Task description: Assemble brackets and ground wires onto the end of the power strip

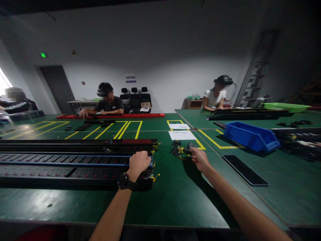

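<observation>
Several long black power strips [57, 171], with rows of sockets and red dots, lie side by side on the left. One has blue edges. Yellow-green wires [156, 177] stick out of their right ends. My left hand [139, 162], a black watch on its wrist, rests closed over the right end of the blue-edged strip; what its curled fingers hold is hidden. Right of the strips lies a small pile of black end pieces with yellow-green wires [178, 151]. My right hand [200, 159] is at this pile's right side, its fingers pinched on a small black piece [191, 146].
A dark phone [244, 170] lies right of my right forearm, below a blue bin [250, 136]. Paper sheets [182, 135] lie beyond the pile. Two people work across the green table [160, 204], one at a red rail [140, 115]; another person sits at far left.
</observation>
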Demonstrator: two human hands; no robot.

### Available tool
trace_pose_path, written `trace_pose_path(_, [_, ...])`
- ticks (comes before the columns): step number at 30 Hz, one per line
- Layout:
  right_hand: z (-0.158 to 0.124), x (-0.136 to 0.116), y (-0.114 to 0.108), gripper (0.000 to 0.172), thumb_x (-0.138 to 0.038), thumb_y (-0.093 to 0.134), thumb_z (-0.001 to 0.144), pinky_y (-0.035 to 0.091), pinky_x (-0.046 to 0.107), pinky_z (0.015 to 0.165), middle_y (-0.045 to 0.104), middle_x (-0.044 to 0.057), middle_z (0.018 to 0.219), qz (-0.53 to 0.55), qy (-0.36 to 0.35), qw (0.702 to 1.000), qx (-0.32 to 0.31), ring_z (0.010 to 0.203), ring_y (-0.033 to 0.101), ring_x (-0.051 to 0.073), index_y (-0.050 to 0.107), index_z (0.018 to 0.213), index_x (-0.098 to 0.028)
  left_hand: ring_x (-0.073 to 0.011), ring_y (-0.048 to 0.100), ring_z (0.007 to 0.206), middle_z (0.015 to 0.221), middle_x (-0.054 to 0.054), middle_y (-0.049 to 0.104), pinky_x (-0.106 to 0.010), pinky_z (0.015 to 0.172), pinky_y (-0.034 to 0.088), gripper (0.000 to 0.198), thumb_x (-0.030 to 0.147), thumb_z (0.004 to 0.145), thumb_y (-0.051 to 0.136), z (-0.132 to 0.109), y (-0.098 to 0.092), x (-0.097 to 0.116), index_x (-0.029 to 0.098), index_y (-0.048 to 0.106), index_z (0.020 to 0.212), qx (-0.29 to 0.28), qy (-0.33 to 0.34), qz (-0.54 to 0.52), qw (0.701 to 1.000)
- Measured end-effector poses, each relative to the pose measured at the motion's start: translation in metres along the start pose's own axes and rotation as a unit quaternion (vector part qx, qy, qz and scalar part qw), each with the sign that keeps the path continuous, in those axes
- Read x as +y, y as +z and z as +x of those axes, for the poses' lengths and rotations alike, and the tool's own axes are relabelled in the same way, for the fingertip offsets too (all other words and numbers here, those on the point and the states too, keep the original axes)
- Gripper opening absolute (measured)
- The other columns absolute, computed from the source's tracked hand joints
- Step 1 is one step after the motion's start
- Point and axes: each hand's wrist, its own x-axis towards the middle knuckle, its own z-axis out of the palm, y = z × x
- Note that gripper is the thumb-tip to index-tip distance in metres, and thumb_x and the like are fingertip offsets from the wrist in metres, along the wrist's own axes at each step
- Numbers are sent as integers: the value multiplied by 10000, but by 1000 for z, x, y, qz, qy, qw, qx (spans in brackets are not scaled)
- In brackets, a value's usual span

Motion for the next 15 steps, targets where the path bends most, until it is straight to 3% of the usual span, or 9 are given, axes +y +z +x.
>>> trace_pose_path(15, [3, 3, -2, 230, -127, 708, 712, 198, 110, 289, 426, -92, 512, -4, -12, 1000, -9, 344, 308, 15, 488, 688, -191, -272, 714, 868, 923, -113, 740, -322, 708, 476, 219, 295, 897, 470, -1, -3, 1, 207, 670, 872, -1, 3, -7, 1000])
